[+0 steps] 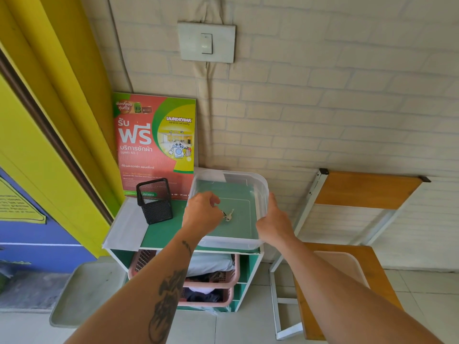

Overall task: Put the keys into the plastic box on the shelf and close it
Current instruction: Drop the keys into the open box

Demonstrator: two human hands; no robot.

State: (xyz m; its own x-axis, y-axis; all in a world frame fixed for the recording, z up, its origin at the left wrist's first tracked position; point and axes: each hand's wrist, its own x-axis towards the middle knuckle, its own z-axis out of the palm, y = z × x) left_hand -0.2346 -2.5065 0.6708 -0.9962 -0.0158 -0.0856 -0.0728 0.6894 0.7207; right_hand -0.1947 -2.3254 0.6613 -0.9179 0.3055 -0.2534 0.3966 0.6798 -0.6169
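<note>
A clear plastic box (258,184) stands open on the green top of a small shelf unit (164,232). My left hand (202,214) reaches over the box's left wall and pinches a small bunch of silver keys (228,215), which hang just above the box floor. My right hand (274,220) rests on the box's right rim, fingers pointing along it. A translucent sheet against the wall behind the box may be its lid (211,171); I cannot tell for sure.
A black mesh pen holder (154,201) stands left of the box, with a laundry poster (155,142) leaning on the wall behind. Pink baskets (213,276) fill the shelves below. A wooden chair (347,256) stands to the right, a grey tray (84,294) at lower left.
</note>
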